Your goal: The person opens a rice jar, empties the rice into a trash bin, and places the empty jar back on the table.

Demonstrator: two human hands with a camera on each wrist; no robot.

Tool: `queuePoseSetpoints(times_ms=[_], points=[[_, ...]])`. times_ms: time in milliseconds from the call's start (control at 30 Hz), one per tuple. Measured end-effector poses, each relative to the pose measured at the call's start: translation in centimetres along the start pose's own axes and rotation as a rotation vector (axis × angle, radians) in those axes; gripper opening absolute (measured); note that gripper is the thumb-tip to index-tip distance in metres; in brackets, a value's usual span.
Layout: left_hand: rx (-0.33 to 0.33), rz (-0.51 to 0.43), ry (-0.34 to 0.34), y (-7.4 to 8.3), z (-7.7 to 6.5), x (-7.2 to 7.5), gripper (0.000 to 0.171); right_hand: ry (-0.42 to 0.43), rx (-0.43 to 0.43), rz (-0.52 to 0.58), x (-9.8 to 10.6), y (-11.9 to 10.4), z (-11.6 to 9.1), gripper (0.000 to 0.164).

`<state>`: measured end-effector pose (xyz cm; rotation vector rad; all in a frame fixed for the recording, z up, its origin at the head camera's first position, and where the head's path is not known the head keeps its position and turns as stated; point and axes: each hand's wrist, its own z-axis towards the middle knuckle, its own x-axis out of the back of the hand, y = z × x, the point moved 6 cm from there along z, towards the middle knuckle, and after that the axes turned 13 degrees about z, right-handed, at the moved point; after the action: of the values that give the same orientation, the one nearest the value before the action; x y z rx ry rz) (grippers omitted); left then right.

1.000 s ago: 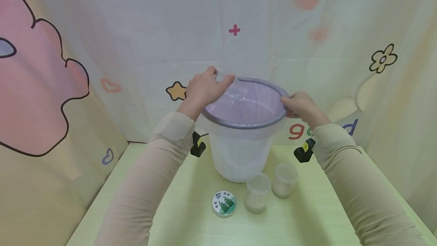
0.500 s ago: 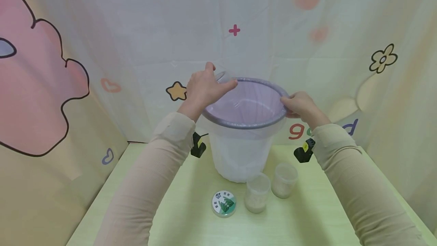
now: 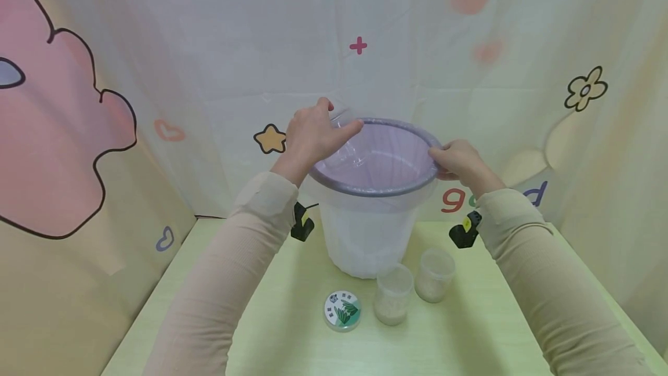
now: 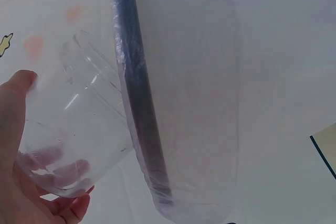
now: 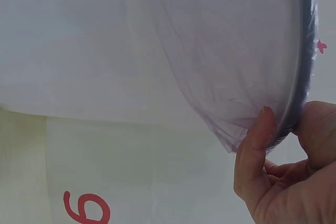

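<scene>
A white trash can (image 3: pixel 367 237) with a grey rim stands on the table, a thin lilac bag (image 5: pixel 226 66) lining it and folded over the rim. My left hand (image 3: pixel 315 135) grips a clear plastic jar (image 4: pixel 86 108) above the can's left side. The jar lies tilted, its mouth end toward the can's opening; only a few small specks show in it. On the other side, my right hand (image 3: pixel 461 161) pinches the bagged rim between thumb and fingers.
In front of the can stand two translucent jars (image 3: pixel 394 297) with pale contents low inside. A round lidded container (image 3: pixel 342 310) with a green leaf label sits to their left. Printed curtains (image 3: pixel 365 22) close off the back and sides of the table (image 3: pixel 292 347).
My left hand has rocked slightly up and down with the jar, changing the jar's tilt a little. The right hand and the can have stayed put.
</scene>
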<state>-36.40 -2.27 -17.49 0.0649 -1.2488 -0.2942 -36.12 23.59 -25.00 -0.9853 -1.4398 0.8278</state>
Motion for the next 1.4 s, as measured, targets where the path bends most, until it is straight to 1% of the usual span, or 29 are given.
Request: queuePoseSetpoints(times_ms=[100, 367, 533, 667, 800, 1000, 1100, 1200, 1400], points=[[-0.009, 0.007, 0.018, -0.1, 0.0, 0.0, 0.072, -0.002, -0.001, 0.001, -0.1, 0.0, 0.0, 0.045], [-0.015, 0.021, 0.022, -0.6, -0.1, 0.0, 0.078, -0.004, 0.001, 0.005, -0.2, -0.1, 0.0, 0.047], [-0.019, -0.021, 0.028, -1.2, -0.4, 0.2, 0.077, 0.009, 0.003, 0.003, -0.1, 0.0, 0.0, 0.046], [-0.016, -0.054, 0.051, -1.8, -0.6, 0.5, 0.077, 0.011, 0.004, -0.009, -0.1, -0.1, 0.0, 0.047], [-0.032, -0.114, 0.110, -2.5, -0.9, 1.0, 0.076, 0.009, 0.003, -0.014, -0.2, -0.1, 0.0, 0.048], [-0.053, -0.217, 0.238, -3.6, -1.6, 1.9, 0.075, 0.007, -0.002, -0.012, -0.3, -0.1, 0.1, 0.048], [-0.029, -0.281, 0.271, -4.5, -2.0, 2.0, 0.076, 0.006, -0.005, -0.004, -0.3, 0.0, 0.1, 0.049], [0.015, -0.351, 0.296, -5.6, -2.6, 2.0, 0.077, 0.004, -0.004, 0.002, -0.3, 0.0, 0.1, 0.048], [0.056, -0.458, 0.395, -8.2, -3.9, 1.9, 0.079, 0.001, -0.003, 0.011, -0.2, 0.0, 0.0, 0.048]])
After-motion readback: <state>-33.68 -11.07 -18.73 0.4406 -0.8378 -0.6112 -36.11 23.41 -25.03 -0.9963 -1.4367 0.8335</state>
